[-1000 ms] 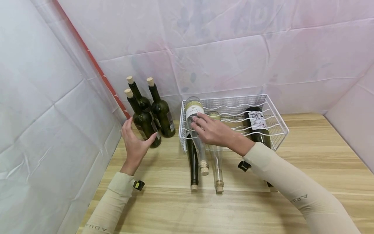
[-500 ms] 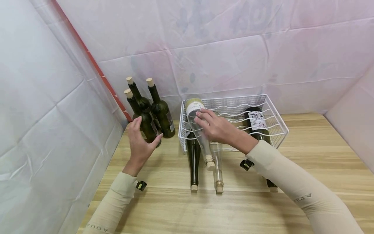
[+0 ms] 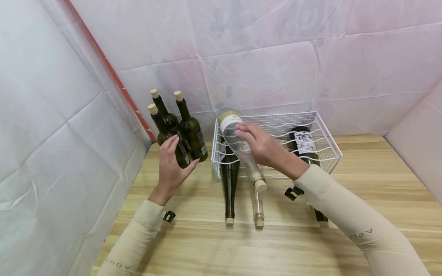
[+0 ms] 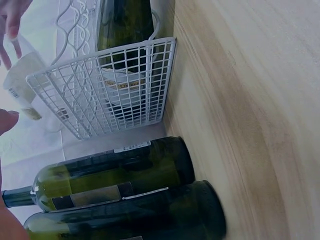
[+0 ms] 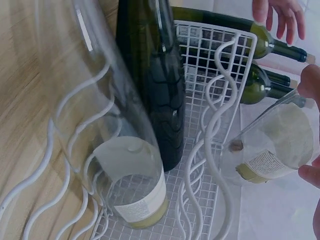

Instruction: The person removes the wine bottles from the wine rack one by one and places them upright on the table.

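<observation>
My right hand [image 3: 264,147] grips a clear glass bottle [image 3: 233,132] with a white and gold label and a cork. The bottle slants above the white wire rack [image 3: 329,140], its neck toward me, overlapping another clear bottle [image 3: 258,207] lying in the rack. In the right wrist view the held bottle's base [image 5: 275,145] shows beyond the wavy wires. My left hand [image 3: 172,168] is spread, thumb apart from fingers, in front of a dark green corked bottle [image 3: 164,132]. It holds nothing. Two similar green bottles, one at the right [image 3: 190,132], stand close by.
A dark bottle [image 3: 229,184] lies in the rack's left end, neck out over the wooden table [image 3: 221,253]. A dark bottle with a white label [image 3: 305,142] lies toward the right end. White sheeting [image 3: 262,73] hangs close behind the rack and along the left side.
My right hand has moved slightly right, swinging the clear bottle's corked neck right and farther from me, over the lying clear bottle. The left hand has shifted right, still spread.
</observation>
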`<state>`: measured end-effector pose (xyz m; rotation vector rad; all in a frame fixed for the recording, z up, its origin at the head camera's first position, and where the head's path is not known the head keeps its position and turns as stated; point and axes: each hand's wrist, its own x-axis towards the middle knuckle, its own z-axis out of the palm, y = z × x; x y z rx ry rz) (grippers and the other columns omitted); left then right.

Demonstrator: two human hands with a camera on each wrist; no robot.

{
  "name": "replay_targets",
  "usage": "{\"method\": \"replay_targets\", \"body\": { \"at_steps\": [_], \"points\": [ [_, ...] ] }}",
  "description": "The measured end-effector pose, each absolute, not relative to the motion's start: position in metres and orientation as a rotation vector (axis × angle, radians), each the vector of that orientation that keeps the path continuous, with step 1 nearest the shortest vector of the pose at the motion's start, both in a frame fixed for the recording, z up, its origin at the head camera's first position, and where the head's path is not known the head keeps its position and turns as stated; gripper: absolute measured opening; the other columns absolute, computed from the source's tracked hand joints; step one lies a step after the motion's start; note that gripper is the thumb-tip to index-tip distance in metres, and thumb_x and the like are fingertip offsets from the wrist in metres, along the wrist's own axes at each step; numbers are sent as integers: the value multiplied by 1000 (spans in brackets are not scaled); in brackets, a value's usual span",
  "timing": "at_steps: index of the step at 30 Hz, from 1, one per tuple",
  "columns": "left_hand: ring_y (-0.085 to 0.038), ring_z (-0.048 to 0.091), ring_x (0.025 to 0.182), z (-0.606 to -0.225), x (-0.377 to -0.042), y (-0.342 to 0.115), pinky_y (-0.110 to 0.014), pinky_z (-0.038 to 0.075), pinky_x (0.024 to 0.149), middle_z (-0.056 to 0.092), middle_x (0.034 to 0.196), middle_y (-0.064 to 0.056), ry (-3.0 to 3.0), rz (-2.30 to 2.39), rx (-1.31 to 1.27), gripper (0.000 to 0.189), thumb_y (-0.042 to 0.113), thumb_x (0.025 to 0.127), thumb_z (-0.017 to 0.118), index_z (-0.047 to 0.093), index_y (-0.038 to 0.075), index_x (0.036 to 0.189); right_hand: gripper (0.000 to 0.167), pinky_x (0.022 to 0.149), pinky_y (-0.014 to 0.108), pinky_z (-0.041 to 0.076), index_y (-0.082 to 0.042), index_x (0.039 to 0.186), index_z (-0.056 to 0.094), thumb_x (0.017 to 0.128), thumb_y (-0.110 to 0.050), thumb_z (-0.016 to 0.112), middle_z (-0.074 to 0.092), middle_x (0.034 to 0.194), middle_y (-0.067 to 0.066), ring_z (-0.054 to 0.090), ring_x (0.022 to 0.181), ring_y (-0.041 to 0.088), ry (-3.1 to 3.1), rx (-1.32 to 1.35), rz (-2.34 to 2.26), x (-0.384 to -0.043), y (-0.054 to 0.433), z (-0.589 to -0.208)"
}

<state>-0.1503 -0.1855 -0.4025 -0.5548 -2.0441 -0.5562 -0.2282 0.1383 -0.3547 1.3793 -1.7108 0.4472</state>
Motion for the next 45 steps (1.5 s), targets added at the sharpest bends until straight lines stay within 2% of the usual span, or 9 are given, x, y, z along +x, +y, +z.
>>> {"method": "replay_targets", "body": {
  "at_steps": [15,20,23,26,29,32,35,39,45],
  "points": [
    [-45,48,135,-393,-158,-170,-56,40,117,50,148,-27,-2048,-452,-642,101,22,67,98,45,-6,147,67,108,44,55,13,123,60,71,-15,92,63,124,31,64,120,44,-1742,1354,632,-220,143,-347],
    [-44,45,138,-388,-160,-166,-54,38,120,47,150,-26,-2076,-428,-656,101,22,68,98,43,-3,149,74,121,30,43,14,123,60,64,-13,97,61,129,32,61,122,43,-1791,1339,745,-214,146,-344],
    [-44,45,139,-385,-162,-163,-53,38,122,47,150,-27,-2084,-423,-666,100,24,70,97,42,-3,149,76,122,22,38,15,120,60,58,-9,98,62,126,33,62,118,44,-1757,1342,794,-214,146,-342],
    [-45,45,139,-383,-163,-160,-53,37,122,47,149,-28,-2086,-420,-676,100,25,71,97,42,-3,149,75,114,23,48,15,119,60,58,-9,97,63,121,32,64,112,45,-1715,1326,803,-216,145,-341],
    [-44,46,139,-380,-165,-158,-52,37,123,47,150,-27,-2090,-417,-685,101,26,71,97,42,-2,150,70,94,32,62,14,119,60,64,-13,93,65,118,30,67,105,43,-1689,1290,819,-215,145,-340],
    [-42,45,140,-377,-166,-155,-52,36,123,46,152,-25,-2097,-412,-695,101,27,70,97,41,-1,150,64,82,39,65,13,118,61,68,-16,89,66,116,29,68,101,41,-1686,1254,856,-213,145,-339],
    [-41,45,141,-374,-168,-152,-53,36,123,46,153,-24,-2102,-397,-710,101,27,70,97,40,-1,149,62,93,28,61,14,115,62,66,-13,88,67,115,31,67,101,43,-1686,1243,938,-209,146,-337],
    [-41,46,140,-372,-169,-148,-53,38,121,46,151,-25,-2094,-374,-732,102,28,70,98,40,-2,148,64,107,13,47,15,114,62,62,-8,89,66,114,34,66,103,47,-1684,1217,1031,-202,145,-335],
    [-43,47,139,-373,-173,-140,-54,41,118,47,150,-26,-2073,-352,-758,104,28,68,99,40,-3,148,66,107,12,46,13,114,62,59,-8,90,66,115,34,65,103,46,-1703,1161,1098,-196,143,-336]
  ]
}}
